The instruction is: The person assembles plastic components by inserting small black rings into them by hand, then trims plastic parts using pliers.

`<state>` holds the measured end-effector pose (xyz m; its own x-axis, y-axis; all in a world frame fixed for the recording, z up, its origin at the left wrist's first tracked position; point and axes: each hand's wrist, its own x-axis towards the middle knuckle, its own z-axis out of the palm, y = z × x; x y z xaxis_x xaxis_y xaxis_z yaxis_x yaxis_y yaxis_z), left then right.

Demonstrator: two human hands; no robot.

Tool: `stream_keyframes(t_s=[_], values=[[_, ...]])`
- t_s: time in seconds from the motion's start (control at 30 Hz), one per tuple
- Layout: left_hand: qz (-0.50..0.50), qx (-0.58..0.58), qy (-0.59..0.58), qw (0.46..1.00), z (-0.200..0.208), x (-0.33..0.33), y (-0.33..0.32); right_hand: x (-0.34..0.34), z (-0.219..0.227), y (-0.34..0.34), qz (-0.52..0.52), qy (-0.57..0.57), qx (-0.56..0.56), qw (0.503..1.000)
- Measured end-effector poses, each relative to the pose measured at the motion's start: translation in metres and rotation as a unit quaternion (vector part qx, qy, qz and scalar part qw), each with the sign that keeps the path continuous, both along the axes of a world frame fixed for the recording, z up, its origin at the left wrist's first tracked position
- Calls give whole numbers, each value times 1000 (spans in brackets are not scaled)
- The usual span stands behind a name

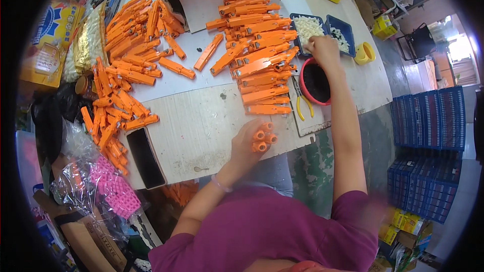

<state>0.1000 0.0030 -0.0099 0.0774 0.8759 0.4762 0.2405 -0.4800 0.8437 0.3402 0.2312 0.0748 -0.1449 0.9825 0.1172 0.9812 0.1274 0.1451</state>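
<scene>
My left hand [245, 142] is closed around a bundle of several orange plastic parts [264, 136], their round hollow ends facing up, over the table's near edge. My right hand [322, 50] reaches far out to a blue tray [294, 30] of small white pieces [308, 26]. Its fingers are pressed together at the tray's near end; what is between them is too small to tell. A stacked row of similar long orange parts [264, 65] lies left of the tray. Below my right wrist sits a red-rimmed round bowl [304, 86] with dark contents.
Yellow-handled pliers [298, 108] lie beside the bowl. A second blue tray [348, 38] and a yellow ring-shaped container [365, 54] stand to the right. Loose orange parts [128, 65] heap at the left, above a dark phone [145, 158]. Blue crates [428, 121] are stacked on the floor.
</scene>
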Motion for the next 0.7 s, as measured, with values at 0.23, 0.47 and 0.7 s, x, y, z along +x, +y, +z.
stream_keyframes(t_s=[0.23,0.47,0.7], values=[[0,-3,-3,1000,2,0,1,15,-13,9,16,66,11,998],[4,-3,-21,1000,3,0,1,-25,26,-54,54,508,-18,859],[-9,-27,-12,1000,-1,-5,-1,-81,51,-175,144,554,-144,807]])
